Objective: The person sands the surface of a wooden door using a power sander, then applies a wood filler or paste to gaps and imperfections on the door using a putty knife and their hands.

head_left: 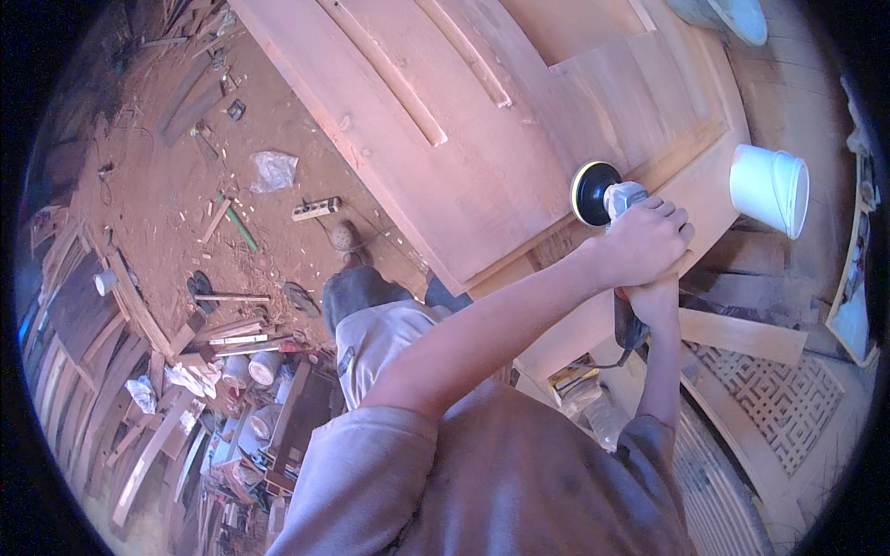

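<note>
My left hand (644, 243) is wrapped over the metal head of an angle grinder (625, 196) fitted with a round black sanding pad (596, 193) with a pale rim. Just below it, my right hand (653, 295) grips the tool's body; most of those fingers are hidden. The dark rear end (630, 324) and its cord hang down beside my right wrist. The pad is tilted on edge at the border of a large reddish wooden panel (464, 185) with long grooves. Whether it touches the wood, I cannot tell.
A white bucket (765, 190) stands right of my hands on a wooden surface. A carved lattice panel (774, 398) lies at lower right. On the dirt floor are a power strip (316, 208), a plastic bag (274, 170) and wood scraps. Stacked planks and containers (264, 367) fill the left.
</note>
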A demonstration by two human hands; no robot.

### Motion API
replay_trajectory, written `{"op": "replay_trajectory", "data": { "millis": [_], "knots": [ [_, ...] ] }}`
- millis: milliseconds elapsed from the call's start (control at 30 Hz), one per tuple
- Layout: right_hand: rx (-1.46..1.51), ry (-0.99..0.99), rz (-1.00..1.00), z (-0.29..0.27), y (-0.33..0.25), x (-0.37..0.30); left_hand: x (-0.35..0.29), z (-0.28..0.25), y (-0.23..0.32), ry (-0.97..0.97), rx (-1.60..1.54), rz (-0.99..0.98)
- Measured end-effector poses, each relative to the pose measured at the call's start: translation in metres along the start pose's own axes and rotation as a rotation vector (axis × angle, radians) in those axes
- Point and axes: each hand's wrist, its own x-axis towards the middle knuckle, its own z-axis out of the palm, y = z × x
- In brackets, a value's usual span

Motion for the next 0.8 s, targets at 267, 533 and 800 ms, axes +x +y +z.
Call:
{"op": "replay_trajectory", "data": {
  "millis": [267, 533, 800],
  "knots": [
    [-0.094, 0.095, -0.136, -0.011, 0.002, 0.025, 0.017, -0.001, -0.015, 0.023, -0.042, -0.111],
    [0.038, 0.015, -0.117, -0.001, -0.019, 0.009, -0.006, -0.024, -0.013, 0.068, -0.040, -0.135],
    [0.165, -0.022, -0.173, 0.044, -0.050, -0.030, -0.058, -0.073, 0.003, -0.004, -0.014, -0.174]
  ]
}}
